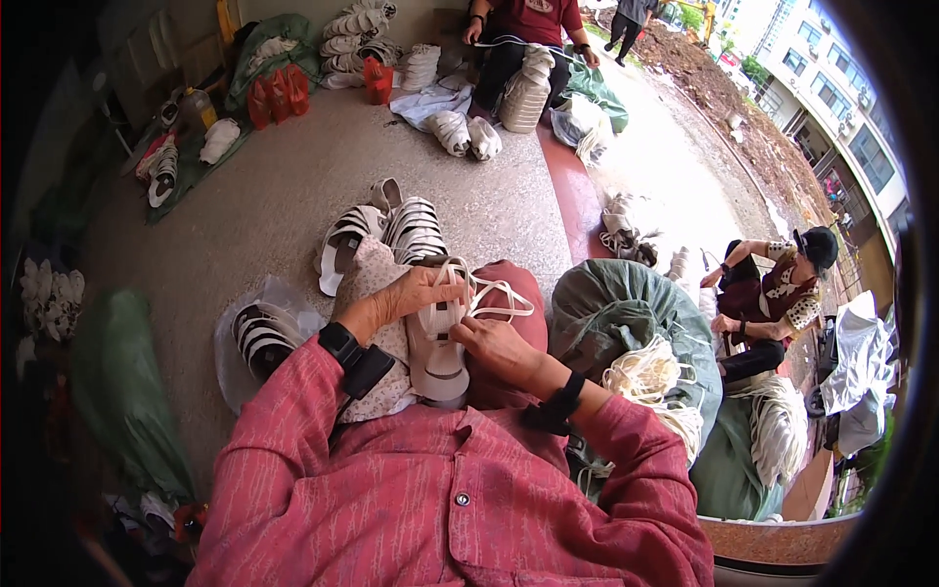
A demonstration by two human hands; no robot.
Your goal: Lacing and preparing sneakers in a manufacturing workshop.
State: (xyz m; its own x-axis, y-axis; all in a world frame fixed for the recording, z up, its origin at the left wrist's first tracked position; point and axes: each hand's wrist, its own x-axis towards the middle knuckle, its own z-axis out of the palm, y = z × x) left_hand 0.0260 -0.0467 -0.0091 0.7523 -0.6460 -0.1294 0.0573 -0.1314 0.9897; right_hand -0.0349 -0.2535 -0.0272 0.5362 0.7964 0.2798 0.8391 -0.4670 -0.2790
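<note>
A beige-and-white shoe (pixel 436 367) rests on my lap with its heel toward me. A pale shoelace (pixel 518 296) runs through its upper and stands up in loops above it. My left hand (pixel 419 293) is closed at the far part of the shoe, its fingers pinching the lace. On the other side, my right hand (pixel 497 347) has its fingertips pressed together on the lace at the shoe's right edge. Exactly which strand each hand grips is too small to tell. A patterned cloth (pixel 377 293) covers my left leg beneath the shoe.
Stacked shoes (pixel 416 227) stand on the floor just beyond my knees, and more lie in a plastic bag (pixel 227 342) at left. A green sack (pixel 636 303) at my right bears bundled white laces (pixel 650 377). Two seated people work ahead and at right.
</note>
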